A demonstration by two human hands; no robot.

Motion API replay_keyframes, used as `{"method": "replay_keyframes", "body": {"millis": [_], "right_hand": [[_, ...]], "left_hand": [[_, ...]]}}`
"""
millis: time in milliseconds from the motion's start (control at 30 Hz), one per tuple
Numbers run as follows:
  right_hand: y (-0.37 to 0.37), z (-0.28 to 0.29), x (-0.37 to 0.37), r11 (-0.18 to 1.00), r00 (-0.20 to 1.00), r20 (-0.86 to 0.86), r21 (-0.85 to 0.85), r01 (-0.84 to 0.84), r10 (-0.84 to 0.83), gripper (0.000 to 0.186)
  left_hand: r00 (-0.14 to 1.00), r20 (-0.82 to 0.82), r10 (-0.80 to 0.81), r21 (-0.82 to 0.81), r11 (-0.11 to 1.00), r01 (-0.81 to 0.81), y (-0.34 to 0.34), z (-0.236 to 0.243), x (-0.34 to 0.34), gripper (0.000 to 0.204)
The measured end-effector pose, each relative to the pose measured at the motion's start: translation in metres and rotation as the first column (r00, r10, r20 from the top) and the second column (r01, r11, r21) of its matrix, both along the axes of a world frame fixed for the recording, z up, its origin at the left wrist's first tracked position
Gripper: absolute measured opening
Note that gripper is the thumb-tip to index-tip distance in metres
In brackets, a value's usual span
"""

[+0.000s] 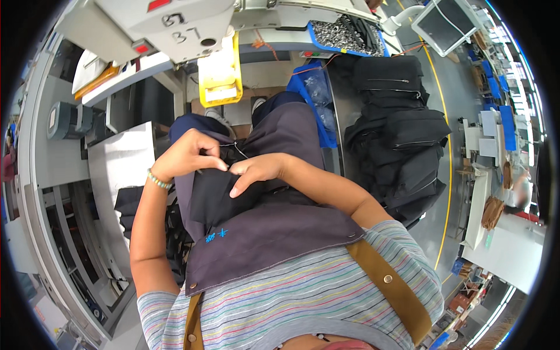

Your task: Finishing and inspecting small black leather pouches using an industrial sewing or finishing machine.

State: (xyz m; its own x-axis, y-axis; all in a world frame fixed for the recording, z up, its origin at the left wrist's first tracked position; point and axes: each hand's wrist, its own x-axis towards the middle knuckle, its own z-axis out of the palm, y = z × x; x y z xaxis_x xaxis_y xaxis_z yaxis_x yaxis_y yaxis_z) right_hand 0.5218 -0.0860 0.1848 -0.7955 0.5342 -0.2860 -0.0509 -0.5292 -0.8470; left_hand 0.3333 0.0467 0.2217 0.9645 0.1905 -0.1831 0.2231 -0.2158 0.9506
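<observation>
Striped shirt (280, 280) is nearest. On the lap (286, 128), black cloth (217, 201) lies under the curled left hand (193, 154), pinching it, and half-open right hand (261, 169), grip unclear. Blue bin (299, 92) holds clear bags (318, 88).

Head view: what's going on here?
A seated person has the bare left hand and bare right hand close together at a black fabric piece over a dark purple-grey cloth apron; the exact grip is unclear. To the right lies a pile of black zippered fabric items.
</observation>
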Motion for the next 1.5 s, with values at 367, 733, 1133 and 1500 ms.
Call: {"method": "replay_keyframes", "body": {"millis": [367,733,1133,1500], "right_hand": [[0.076,0.023,0.312,0.140,-0.340,0.079,0.977,-0.159,-0.937,0.028],[0.116,-0.005,0.371,0.403,-0.563,0.188,0.869,-0.287,-0.805,0.025],[0.091,-0.002,0.352,0.411,-0.400,0.262,0.842,-0.349,-0.878,0.021],[0.086,0.014,0.343,0.185,-0.458,0.094,0.970,-0.157,-0.884,0.020]], "left_hand": [[0.673,0.391,0.628,-0.480,0.763,-0.433,0.000,-0.003,-0.043,0.059],[0.726,0.233,0.648,-0.519,0.714,-0.470,-0.018,-0.040,-0.025,0.054],[0.795,0.128,0.593,-0.550,0.709,-0.441,-0.010,-0.027,0.002,0.018],[0.740,0.080,0.668,-0.484,0.675,-0.557,-0.023,-0.025,0.018,0.015]]}}
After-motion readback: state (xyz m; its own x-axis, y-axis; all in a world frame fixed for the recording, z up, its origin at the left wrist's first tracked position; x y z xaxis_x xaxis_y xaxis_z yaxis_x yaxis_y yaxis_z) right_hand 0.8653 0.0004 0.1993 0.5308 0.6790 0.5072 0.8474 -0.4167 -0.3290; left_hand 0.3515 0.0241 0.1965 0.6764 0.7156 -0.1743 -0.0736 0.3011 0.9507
